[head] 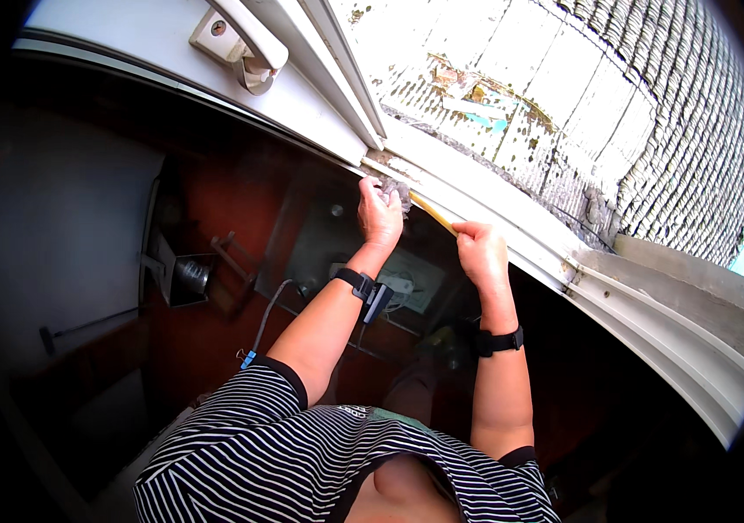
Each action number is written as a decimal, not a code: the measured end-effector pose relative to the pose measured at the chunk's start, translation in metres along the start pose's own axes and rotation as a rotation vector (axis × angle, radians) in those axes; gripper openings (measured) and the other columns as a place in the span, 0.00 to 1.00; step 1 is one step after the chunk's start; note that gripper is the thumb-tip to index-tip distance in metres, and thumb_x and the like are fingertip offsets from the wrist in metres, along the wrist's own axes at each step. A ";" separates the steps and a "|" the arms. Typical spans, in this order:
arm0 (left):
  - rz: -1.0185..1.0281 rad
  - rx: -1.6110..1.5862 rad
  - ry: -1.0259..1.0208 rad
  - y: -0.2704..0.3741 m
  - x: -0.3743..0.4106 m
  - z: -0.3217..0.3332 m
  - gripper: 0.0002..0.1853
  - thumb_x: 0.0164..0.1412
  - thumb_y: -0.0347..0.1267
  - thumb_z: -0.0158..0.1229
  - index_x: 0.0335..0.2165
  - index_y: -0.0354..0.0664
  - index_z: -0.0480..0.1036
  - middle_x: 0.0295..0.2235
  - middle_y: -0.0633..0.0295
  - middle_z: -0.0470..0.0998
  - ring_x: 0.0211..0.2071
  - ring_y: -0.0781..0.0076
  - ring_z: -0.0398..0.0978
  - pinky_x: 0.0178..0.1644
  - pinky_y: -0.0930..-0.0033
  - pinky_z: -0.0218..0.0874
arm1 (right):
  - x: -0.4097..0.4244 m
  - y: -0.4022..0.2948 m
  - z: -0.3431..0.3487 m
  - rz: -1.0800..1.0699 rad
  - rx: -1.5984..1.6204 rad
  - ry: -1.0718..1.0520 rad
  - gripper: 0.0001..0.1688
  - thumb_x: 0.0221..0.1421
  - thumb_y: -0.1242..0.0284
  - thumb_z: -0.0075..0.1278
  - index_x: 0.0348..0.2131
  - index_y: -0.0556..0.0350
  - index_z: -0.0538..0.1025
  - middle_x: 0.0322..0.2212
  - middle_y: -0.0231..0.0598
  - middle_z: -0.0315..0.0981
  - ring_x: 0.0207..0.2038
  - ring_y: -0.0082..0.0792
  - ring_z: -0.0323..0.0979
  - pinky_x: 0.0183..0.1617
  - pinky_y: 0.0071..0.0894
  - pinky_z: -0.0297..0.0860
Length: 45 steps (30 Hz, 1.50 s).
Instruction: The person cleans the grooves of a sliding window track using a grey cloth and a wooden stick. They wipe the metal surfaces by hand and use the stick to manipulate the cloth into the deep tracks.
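Observation:
At the white window frame's lower track [515, 242], my left hand [379, 219] pinches a crumpled grey wad [398, 189]; whether it is cloth or paper cannot be told. My right hand [481, 255] is closed around the near end of a thin yellow stick [432, 212]. From the right fist the stick slants up and left, and its far end meets the wad at the track. That end is hidden by the wad. Grime darkens the track near the corner of the white window sash [319, 98], just beyond my left hand.
A window handle [257, 42] juts from the sash at upper left. Outside lie a tiled roof [692, 111], scattered debris [476, 108] and a concrete ledge [679, 268]. Below, the dim room holds an open box [182, 271]. A cable [272, 314] hangs beside my left sleeve.

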<state>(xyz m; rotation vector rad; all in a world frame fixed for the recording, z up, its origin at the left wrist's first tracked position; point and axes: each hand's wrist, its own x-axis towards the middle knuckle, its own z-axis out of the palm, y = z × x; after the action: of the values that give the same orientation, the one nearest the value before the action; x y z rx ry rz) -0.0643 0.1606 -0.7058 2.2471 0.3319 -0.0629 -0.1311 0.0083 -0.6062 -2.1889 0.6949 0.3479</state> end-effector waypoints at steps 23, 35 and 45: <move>-0.243 -0.238 0.081 0.002 0.007 0.003 0.16 0.46 0.31 0.62 0.32 0.39 0.64 0.29 0.51 0.73 0.33 0.53 0.73 0.41 0.58 0.64 | 0.024 0.007 -0.011 -0.095 -0.063 -0.064 0.14 0.48 0.73 0.44 0.32 0.49 0.81 0.28 0.48 0.76 0.33 0.45 0.75 0.40 0.37 0.69; -0.371 -0.253 0.006 -0.018 0.013 -0.002 0.19 0.47 0.33 0.60 0.36 0.33 0.68 0.32 0.55 0.74 0.32 0.68 0.71 0.38 0.67 0.64 | 0.029 0.008 -0.001 -0.144 0.007 -0.102 0.13 0.50 0.72 0.45 0.33 0.51 0.81 0.27 0.47 0.77 0.31 0.41 0.76 0.38 0.33 0.69; -0.436 -0.605 -0.246 -0.025 0.019 -0.016 0.15 0.50 0.28 0.53 0.38 0.32 0.70 0.30 0.60 0.74 0.30 0.75 0.72 0.33 0.72 0.65 | 0.034 0.012 -0.007 -0.111 0.022 -0.159 0.14 0.50 0.72 0.45 0.35 0.50 0.80 0.27 0.47 0.77 0.32 0.40 0.76 0.38 0.33 0.69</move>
<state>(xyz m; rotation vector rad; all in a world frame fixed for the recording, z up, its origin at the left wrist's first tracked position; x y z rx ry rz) -0.0540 0.1923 -0.7175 1.5214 0.6100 -0.4096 -0.1102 -0.0161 -0.6250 -2.1411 0.4856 0.4490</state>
